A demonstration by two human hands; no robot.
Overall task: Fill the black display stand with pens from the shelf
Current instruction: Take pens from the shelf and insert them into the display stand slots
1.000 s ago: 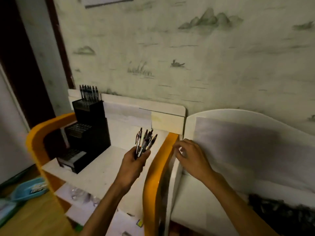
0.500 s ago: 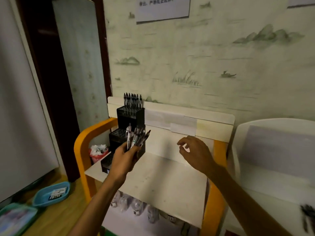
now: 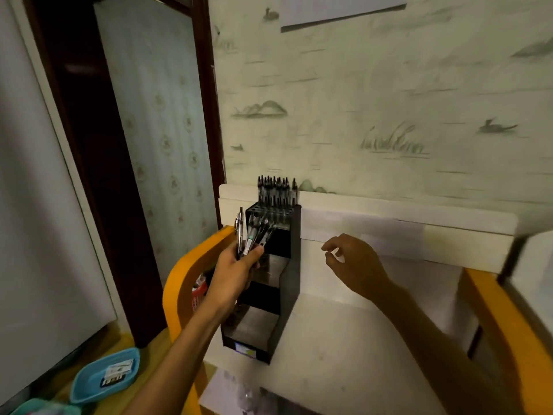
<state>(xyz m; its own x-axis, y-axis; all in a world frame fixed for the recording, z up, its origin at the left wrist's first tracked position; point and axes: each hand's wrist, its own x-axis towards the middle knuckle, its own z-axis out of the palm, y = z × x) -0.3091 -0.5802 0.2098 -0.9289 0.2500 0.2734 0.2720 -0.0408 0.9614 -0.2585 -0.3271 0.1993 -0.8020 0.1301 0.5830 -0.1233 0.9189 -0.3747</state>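
A black stepped display stand (image 3: 288, 265) stands at the left end of a white shelf (image 3: 344, 354). Its top tier holds a row of upright pens (image 3: 276, 188); the two lower tiers look bare. My left hand (image 3: 236, 272) is shut on a bundle of pens (image 3: 254, 235), held upright just in front of the stand's middle tier. My right hand (image 3: 354, 262) hovers to the right of the stand, above the shelf, fingers loosely curled and holding nothing.
The shelf has orange side frames (image 3: 185, 277) and a white back board (image 3: 404, 223) against the patterned wall. A dark door frame (image 3: 98, 163) is to the left. Blue trays (image 3: 104, 375) lie on the floor at lower left. A second white shelf begins at far right.
The view swung left from the right-hand shelf to the stand. My left hand carried the pen bundle up to the stand; my right hand left the shelf divider and now hovers beside the stand.
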